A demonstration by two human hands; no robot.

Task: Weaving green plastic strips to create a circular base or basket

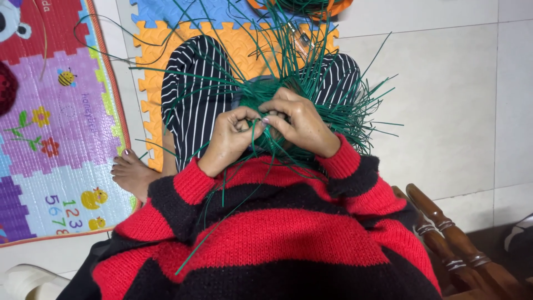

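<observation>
A woven green piece (pixel 252 103) with several long loose green strips (pixel 338 83) fanning out rests on my lap, over black trousers with white stripes (pixel 194 94). My left hand (pixel 230 139) pinches a green strip at the piece's near edge. My right hand (pixel 297 119) curls over the weave beside it, fingers closed on strips, fingertips touching those of the left hand. Red and black striped knit sleeves cover both wrists.
An orange foam mat tile (pixel 147 61) lies under my legs, a colourful play mat (pixel 55 139) to the left. My bare foot (pixel 130 172) rests at its edge. A carved wooden chair arm (pixel 449 233) stands at the lower right on white floor tiles (pixel 449 111).
</observation>
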